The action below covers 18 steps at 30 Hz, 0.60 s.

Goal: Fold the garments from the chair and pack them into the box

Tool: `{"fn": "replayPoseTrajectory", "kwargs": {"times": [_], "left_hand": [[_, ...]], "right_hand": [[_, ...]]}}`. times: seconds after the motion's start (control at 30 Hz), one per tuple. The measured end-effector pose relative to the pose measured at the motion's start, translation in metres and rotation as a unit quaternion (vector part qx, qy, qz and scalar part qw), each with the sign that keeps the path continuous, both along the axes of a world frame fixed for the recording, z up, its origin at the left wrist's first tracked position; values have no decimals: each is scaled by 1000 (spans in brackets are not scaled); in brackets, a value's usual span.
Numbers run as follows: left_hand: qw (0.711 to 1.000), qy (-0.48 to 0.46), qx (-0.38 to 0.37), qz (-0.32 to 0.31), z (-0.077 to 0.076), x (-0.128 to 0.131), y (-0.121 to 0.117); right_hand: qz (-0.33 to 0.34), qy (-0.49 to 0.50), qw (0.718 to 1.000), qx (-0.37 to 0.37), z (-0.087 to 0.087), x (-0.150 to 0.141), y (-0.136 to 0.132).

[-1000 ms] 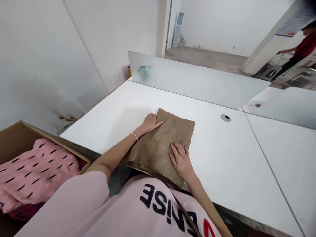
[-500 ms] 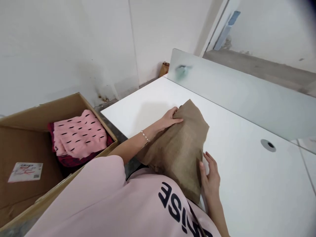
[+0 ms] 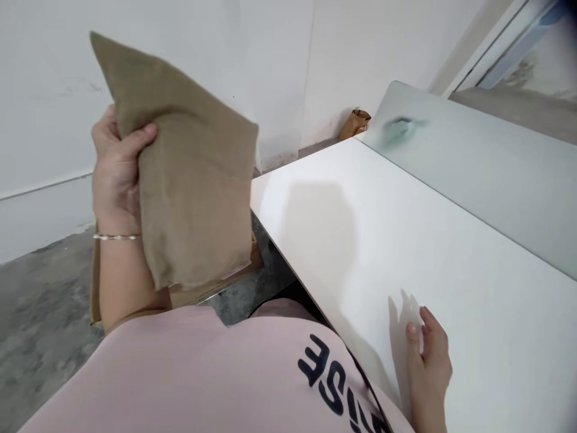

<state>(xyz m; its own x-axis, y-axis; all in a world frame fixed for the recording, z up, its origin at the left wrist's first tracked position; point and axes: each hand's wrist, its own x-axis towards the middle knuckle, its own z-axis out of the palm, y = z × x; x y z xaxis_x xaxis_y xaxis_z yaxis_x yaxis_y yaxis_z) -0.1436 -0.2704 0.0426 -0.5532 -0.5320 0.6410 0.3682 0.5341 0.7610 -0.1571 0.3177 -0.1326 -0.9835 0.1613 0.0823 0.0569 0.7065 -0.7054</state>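
A folded olive-brown cloth hangs raised on the left, clear of the table. My left hand grips its left edge, thumb across the front and the other fingers behind it. Over the white table, at the lower right, my right hand is held with thumb and fingers apart and nothing in it. Its shadow falls on the tabletop beside it.
Behind the cloth, a cardboard box stands on the grey floor, mostly hidden. A frosted panel runs along the table's far edge. A brown paper bag sits by the wall beyond the table corner.
My left hand has lifted the cloth from the table's near edge up and to the left. My right hand has come away from the cloth. The view has turned.
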Motion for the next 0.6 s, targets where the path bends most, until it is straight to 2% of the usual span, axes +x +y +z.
{"fn": "replayPoseTrajectory", "kwargs": {"times": [0.07,0.13,0.2,0.23,0.27,0.3,0.37,0.47,0.53,0.6], "left_hand": [[990,-90,-16,108,-32,12,-50],[938,-236,-11,254,-75,20,-83],[865,-405,-12,297,-120,26,-92],[827,-468,-39,310,-139,29,-89],[805,-496,-81,316,-155,30,-82],[797,-499,-127,316,-167,30,-73],[805,-458,-220,305,-180,26,-53],[816,-434,-301,236,-185,9,-30],[811,-475,-284,189,-190,-7,-22],[804,-521,-228,172,-199,-20,-20]], "right_hand": [[-1,-3,1000,-4,-1,-1,0],[3,2,1000,-4,-2,-2,0],[7,4,1000,3,-1,-3,-1],[8,-1,1000,7,0,-3,-2],[8,-9,1000,11,1,-4,-2],[7,-16,1000,15,2,-4,-3],[6,-25,999,23,3,-2,-3],[11,-23,999,28,3,1,-3],[18,-24,999,33,2,5,-2],[21,-25,999,42,1,9,0]]}}
